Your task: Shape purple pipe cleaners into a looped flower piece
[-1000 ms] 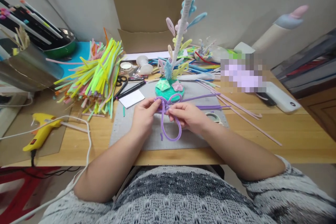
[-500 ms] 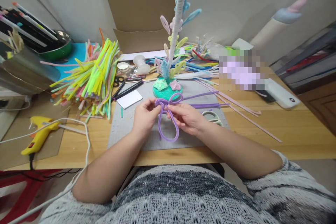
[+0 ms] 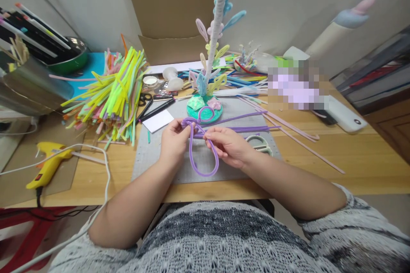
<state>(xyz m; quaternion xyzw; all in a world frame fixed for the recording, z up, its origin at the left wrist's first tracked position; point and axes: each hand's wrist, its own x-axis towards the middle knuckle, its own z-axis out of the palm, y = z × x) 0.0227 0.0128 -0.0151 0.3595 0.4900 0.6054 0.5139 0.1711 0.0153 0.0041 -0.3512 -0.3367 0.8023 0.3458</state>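
Desk [image 3: 368, 158]: wooden, spans the frame. Grey mat [image 3: 150, 158] on it at centre. White-wrapped stem [image 3: 218, 13] leans slightly, running from the top edge down towards a round green base [image 3: 194, 114] at mid-frame; looped pastel pieces alongside. Bundle of fuzzy strips [image 3: 118, 85], mostly yellow, left of centre. Purple strip [image 3: 205, 175]: above the mat at frame centre, large loop hanging down, small loop in front of the base. Yellow glue gun [image 3: 48, 166] on its side, lower left. Left hand [image 3: 174, 143]: grip clamped on the purple strip's bunched part. Right hand [image 3: 232, 147]: grip pinched on the large loop's right side. White card [image 3: 158, 120], just beyond the left hand.
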